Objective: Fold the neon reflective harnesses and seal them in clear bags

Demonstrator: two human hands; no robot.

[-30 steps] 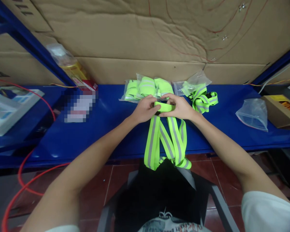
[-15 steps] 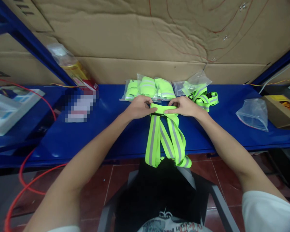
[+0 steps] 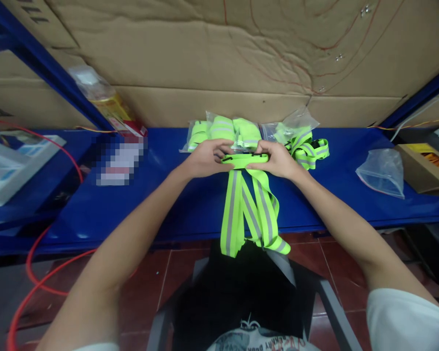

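Both hands gripped one neon-yellow reflective strap (image 3: pixel 246 161) above the blue shelf (image 3: pixel 168 195): left hand (image 3: pixel 205 158) pinched its left end, right hand (image 3: pixel 276 160) its right end, fingers closed on it. Its loops hung over the shelf edge. Bagged straps (image 3: pixel 223 132) lay just behind; a loose strap bundle (image 3: pixel 309 148) sat beside the right hand.

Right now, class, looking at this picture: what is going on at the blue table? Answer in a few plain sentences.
A person grips the folded top of a neon-yellow reflective strap with the left hand and right hand, above a blue table. Its loops hang past the table's front edge. Behind the hands lie bagged straps and a loose strap bundle; a clear bag sits to the right.
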